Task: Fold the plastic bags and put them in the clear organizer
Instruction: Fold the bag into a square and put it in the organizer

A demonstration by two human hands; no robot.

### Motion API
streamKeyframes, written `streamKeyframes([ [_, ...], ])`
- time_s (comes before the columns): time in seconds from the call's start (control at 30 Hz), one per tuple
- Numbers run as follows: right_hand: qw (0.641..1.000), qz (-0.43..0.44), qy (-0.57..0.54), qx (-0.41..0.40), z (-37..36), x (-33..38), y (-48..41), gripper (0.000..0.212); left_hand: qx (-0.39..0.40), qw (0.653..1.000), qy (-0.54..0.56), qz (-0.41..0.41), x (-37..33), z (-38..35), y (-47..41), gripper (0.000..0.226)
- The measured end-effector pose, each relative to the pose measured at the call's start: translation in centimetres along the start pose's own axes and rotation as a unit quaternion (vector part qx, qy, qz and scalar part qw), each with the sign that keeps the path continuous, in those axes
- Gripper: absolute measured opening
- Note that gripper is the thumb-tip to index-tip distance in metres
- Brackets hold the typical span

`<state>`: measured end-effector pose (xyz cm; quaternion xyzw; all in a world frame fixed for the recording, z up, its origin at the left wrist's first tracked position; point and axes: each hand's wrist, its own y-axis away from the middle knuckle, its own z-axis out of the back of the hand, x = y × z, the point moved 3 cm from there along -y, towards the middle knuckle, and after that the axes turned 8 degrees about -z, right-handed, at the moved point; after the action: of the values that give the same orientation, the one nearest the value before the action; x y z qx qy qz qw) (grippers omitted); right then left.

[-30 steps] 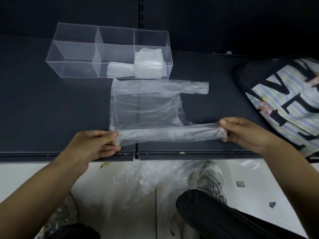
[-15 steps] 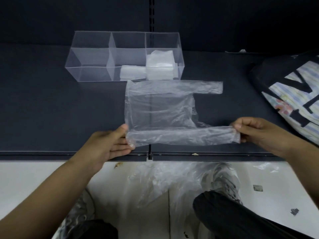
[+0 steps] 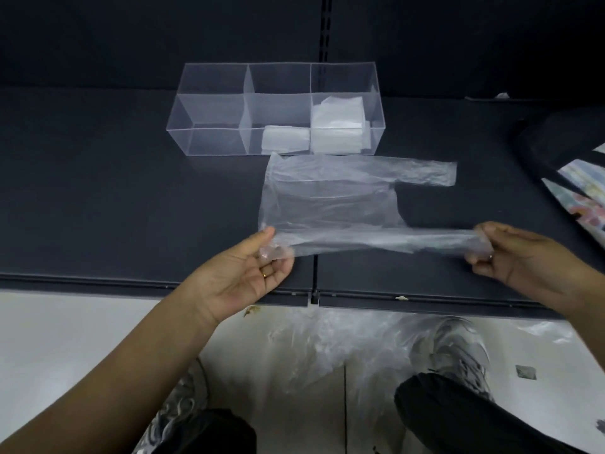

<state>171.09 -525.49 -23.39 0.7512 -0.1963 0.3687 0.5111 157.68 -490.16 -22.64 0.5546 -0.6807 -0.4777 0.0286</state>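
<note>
– Hands, head view: what goes in the log?
– Left hand (image 3: 244,273), palm up, pinches the crumpled left end of the plastic bag's (image 3: 327,198) near edge between thumb and curled fingers. Right hand (image 3: 517,253) has its fingers curled round the right end, which is the near handle strip. That edge is raised and stretched between them.
– Rest of the bag?
– It is flat on the dark shelf (image 3: 98,198). The far handle (image 3: 425,172) points right. The far edge lies just in front of the clear organizer (image 3: 209,139); touching or not, I cannot tell.
– Organizer contents?
– One folded bag (image 3: 284,142) is in the middle compartment and a stack of folded bags (image 3: 337,122) in the right one. I cannot count the stack. The clear walls overlap, so the dividers are hard to trace.
– Anything hidden or cut off?
– Fingertips of both hands show only blurred through the film. There is a ring (image 3: 264,275) on the left hand and another (image 3: 490,256) on the right. A patterned bag (image 3: 576,181) is cut off by the right edge of the frame. Loose plastic (image 3: 327,348) on the floor partly veils a shoe (image 3: 455,348). Both forearms run out of frame.
</note>
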Motion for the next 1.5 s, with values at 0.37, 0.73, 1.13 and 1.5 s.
streamKeyframes([
  [0.37, 0.968, 0.011, 0.226, -0.106, -3.0, 0.0, 1.0, 0.046, -0.087, 0.981, -0.161, -0.061, 0.0, 1.4, -0.1, 0.027],
  [0.73, 0.903, 0.046, 0.412, -0.111, -4.0, -1.5, 3.6, 0.032, -0.103, 0.973, -0.192, -0.081, -0.6, 3.1, -0.3, 0.023],
  [1.13, 0.984, -0.012, 0.176, 0.028, -3.1, 0.1, 3.5, 0.102, -0.154, 0.968, -0.189, -0.056, -0.5, 3.4, -0.7, 0.014],
  [1.5, 0.981, -0.002, 0.155, 0.12, -0.9, 0.4, 3.3, 0.012, -0.133, 0.97, -0.198, -0.036, -0.9, 3.4, -0.2, 0.021],
])
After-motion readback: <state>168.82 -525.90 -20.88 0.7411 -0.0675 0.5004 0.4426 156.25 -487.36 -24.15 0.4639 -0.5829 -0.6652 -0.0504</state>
